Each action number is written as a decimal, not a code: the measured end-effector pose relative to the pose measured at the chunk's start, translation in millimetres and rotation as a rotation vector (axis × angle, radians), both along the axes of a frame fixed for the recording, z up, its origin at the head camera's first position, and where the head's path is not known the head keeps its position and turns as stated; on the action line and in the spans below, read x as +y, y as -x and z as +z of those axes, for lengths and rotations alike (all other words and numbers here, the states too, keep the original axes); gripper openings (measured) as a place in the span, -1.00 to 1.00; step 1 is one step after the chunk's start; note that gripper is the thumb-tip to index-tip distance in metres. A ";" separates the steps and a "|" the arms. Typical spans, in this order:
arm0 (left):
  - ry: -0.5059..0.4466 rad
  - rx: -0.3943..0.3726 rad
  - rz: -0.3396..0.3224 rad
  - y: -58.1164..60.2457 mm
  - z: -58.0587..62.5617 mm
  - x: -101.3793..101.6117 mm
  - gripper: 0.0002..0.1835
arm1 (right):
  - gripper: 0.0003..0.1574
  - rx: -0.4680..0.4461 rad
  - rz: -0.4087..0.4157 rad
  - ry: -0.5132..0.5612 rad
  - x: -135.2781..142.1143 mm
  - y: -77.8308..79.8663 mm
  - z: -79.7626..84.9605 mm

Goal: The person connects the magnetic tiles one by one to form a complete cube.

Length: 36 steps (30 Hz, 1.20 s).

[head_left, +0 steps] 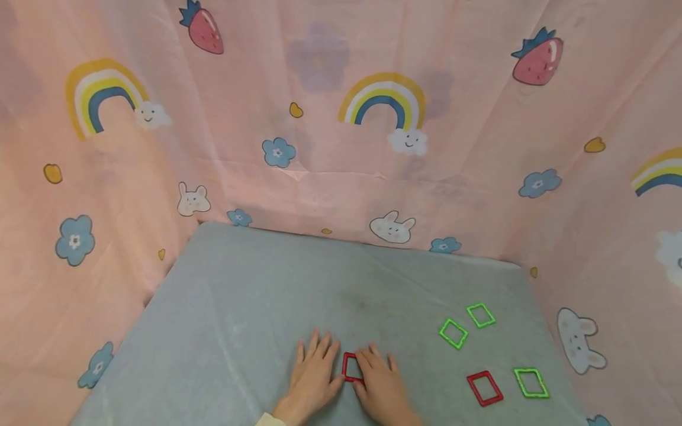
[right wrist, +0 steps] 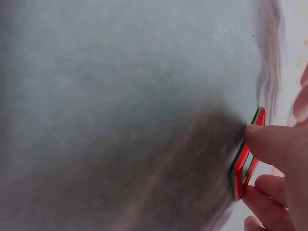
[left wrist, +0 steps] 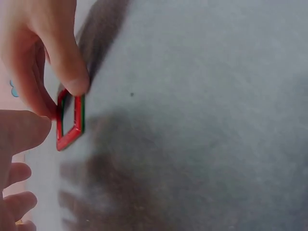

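A red square frame (head_left: 345, 367) lies on the grey cloth between the two hands. Green shows along its lower edges in both wrist views, as if a green frame lay under the red one (left wrist: 70, 134). My right hand (head_left: 382, 384) pinches its right side, the thumb (right wrist: 262, 137) on one edge and a finger on another. On the left side is my left hand (head_left: 313, 374), fingers stretched out over the cloth, its thumb (left wrist: 29, 130) right at the frame's edge.
Off to the right lie another red frame (head_left: 485, 389) and green frames (head_left: 531, 383), (head_left: 481, 315), (head_left: 453, 333), spread apart. A pink patterned curtain (head_left: 319, 195) rises behind and along both sides of the grey cloth surface (head_left: 256, 296).
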<state>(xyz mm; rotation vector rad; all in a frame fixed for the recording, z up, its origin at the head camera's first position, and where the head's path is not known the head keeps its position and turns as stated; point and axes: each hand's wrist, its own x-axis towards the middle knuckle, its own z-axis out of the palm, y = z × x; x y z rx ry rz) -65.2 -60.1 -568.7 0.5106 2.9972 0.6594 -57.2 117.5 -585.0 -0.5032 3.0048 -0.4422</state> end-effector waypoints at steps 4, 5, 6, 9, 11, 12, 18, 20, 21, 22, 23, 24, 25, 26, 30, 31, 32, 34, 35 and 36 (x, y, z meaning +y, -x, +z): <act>-0.007 -0.018 -0.006 -1.4 -2.9 0.3 -0.35 | -0.25 0.027 -0.051 0.026 13.5 -6.3 -3.6; -0.008 -0.023 -0.009 -1.4 -3.4 0.2 -0.35 | -0.23 0.032 -0.068 0.031 18.7 -8.0 -4.0; -0.006 -0.029 -0.013 -1.5 -4.0 0.2 -0.35 | -0.21 0.024 -0.092 0.031 24.4 -9.4 -4.9; 0.000 -0.036 -0.032 -0.6 -6.8 3.5 -0.34 | -0.16 -0.008 -0.178 0.020 47.4 -11.8 -6.2; 0.005 -0.031 -0.042 0.0 -9.9 6.2 -0.33 | -0.14 -0.032 -0.235 0.006 65.9 -13.0 -8.0; 0.007 -0.025 -0.045 0.0 -11.7 7.9 -0.33 | -0.13 -0.042 -0.268 -0.009 75.8 -13.7 -9.2; 0.025 -0.004 -0.086 0.4 -22.0 17.3 -0.34 | -0.05 -0.122 -0.468 -0.079 135.8 -23.0 -5.4; 0.025 -0.006 -0.107 0.7 -24.8 20.0 -0.35 | -0.02 -0.157 -0.535 -0.080 153.9 -27.2 -3.4; 0.021 -0.006 -0.115 0.8 -26.0 21.3 -0.36 | -0.02 -0.170 -0.570 -0.079 162.1 -29.6 -2.7; 0.020 -0.006 -0.118 0.6 -27.0 21.0 -0.36 | -0.01 -0.176 -0.597 -0.074 168.5 -30.9 -3.5; 0.017 -0.005 -0.120 0.4 -27.5 20.6 -0.37 | -0.02 -0.179 -0.624 -0.068 174.3 -32.0 -4.3; 0.013 -0.003 -0.121 0.2 -28.2 20.3 -0.39 | -0.01 -0.182 -0.650 -0.064 179.5 -32.8 -5.0; 0.008 0.004 -0.122 -0.1 -28.6 20.1 -0.40 | 0.00 -0.188 -0.676 -0.064 184.0 -33.6 -5.8; 0.002 0.013 -0.122 -0.3 -28.9 19.9 -0.42 | 0.03 -0.199 -0.697 -0.069 187.9 -34.1 -6.6; -0.022 0.057 -0.121 -0.7 -29.1 20.0 -0.48 | 0.07 -0.242 -0.745 -0.082 198.0 -34.0 -7.2; -0.027 0.071 -0.122 -0.7 -29.2 20.1 -0.50 | 0.07 -0.253 -0.753 -0.088 199.4 -33.9 -7.6; -0.034 0.084 -0.123 -0.7 -29.4 20.3 -0.52 | 0.08 -0.264 -0.755 -0.089 201.1 -33.8 -7.6; -0.046 0.111 -0.124 -0.7 -30.0 20.5 -0.56 | 0.04 -0.286 -0.755 -0.097 202.9 -33.5 -7.5; -0.052 0.120 -0.124 -0.7 -30.2 20.5 -0.58 | -0.01 -0.298 -0.752 -0.096 204.0 -33.5 -7.9; -0.057 0.127 -0.124 -0.7 -30.6 20.5 -0.59 | -0.07 -0.310 -0.748 -0.096 204.8 -33.1 -7.9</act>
